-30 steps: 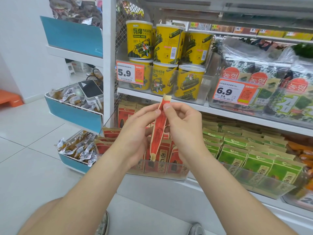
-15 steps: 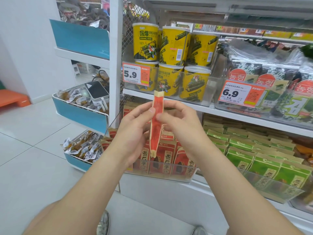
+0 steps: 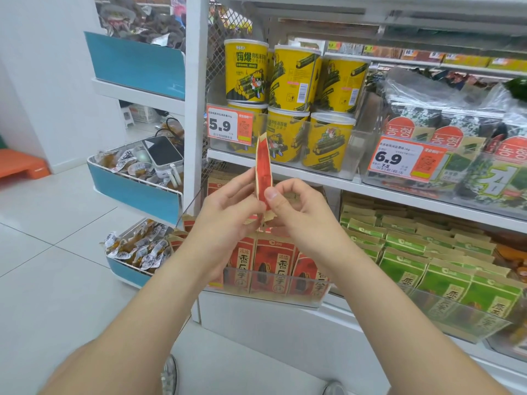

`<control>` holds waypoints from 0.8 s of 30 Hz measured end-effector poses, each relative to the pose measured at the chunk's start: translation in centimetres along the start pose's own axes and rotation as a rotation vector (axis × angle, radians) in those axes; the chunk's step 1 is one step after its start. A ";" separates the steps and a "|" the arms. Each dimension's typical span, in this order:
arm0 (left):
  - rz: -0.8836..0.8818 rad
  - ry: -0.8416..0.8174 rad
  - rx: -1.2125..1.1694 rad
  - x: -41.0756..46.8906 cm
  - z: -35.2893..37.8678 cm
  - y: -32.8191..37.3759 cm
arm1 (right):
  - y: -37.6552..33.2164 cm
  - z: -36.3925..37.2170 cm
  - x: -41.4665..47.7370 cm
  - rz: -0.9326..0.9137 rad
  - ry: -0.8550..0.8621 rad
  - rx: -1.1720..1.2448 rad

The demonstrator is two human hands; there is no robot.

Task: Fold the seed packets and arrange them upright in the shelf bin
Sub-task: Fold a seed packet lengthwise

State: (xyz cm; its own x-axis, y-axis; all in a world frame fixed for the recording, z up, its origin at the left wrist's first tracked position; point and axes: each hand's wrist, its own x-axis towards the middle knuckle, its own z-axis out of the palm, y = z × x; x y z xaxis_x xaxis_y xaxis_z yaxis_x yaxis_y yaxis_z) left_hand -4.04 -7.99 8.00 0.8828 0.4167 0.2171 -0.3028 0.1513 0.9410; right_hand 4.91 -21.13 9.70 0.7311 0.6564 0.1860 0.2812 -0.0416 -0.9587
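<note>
Far left: wire side basket [image 3: 134,192] with a blue front, holding wrapped snacks and a dark flat device [image 3: 163,151] lying on top.

Left hand [image 3: 228,215]: fingers [image 3: 242,179] curled narrow, pinching the left side of the red seed packet [image 3: 263,166]. The exact contact points are hidden by the packet and the other hand.

Seed packet: held in the air between both hands, upright, top leaning slightly left, seen almost edge-on. It sits above the shelf bin [image 3: 285,297] and touches neither the bin nor the shelf. A tan bottom edge pokes out below the thumbs. Print not readable at this angle.

Right hand [image 3: 299,218]: thumb pressed flat on the packet's red face, remaining fingers curled close behind it, tips out of sight.

Shelf bin: clear plastic, below the hands, with red packets [image 3: 273,263] standing upright in rows. The left forearm covers its left end.

Right: green packets [image 3: 422,269] upright in a neighbouring clear bin, which is cut off at the frame edge. Yellow tubs [image 3: 293,78] stand on the shelf above.
</note>
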 end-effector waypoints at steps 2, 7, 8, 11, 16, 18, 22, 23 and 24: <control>0.013 -0.013 0.060 -0.1 0.0 -0.1 | 0.1 0.0 -0.1 0.005 0.004 0.011; -0.067 -0.047 -0.030 0.2 -0.7 -0.2 | 0.1 -0.8 -0.3 0.069 -0.009 0.095; -0.081 -0.057 -0.051 0.2 -0.8 -0.2 | 0.1 -1.0 -0.3 0.074 -0.011 0.094; -0.123 -0.079 -0.111 0.3 -1.0 -0.3 | 0.4 -1.2 0.0 0.051 0.001 0.016; -0.197 -0.042 -0.162 0.4 -1.0 -0.4 | 1.1 -1.3 0.6 -0.061 0.085 -0.250; -0.206 -0.040 -0.162 0.4 -0.8 -0.4 | 1.3 -1.4 0.8 -0.089 0.134 -0.287; -0.199 -0.030 -0.145 0.5 -0.7 -0.4 | 1.5 -1.7 1.2 -0.054 0.153 -0.229; -0.197 -0.026 -0.140 0.5 -0.6 -0.5 | 1.6 -1.8 1.2 -0.039 0.147 -0.213; -0.195 -0.020 -0.136 0.5 -0.7 -0.5 | 1.6 -1.8 1.3 -0.037 0.134 -0.211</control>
State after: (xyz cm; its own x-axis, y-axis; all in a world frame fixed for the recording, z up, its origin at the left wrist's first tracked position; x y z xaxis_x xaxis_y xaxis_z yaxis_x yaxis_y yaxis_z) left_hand -3.68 -7.25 7.44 0.9359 0.3498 0.0412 -0.1702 0.3469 0.9223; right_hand 7.41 -21.76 8.81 0.7900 0.5552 0.2600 0.4224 -0.1855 -0.8872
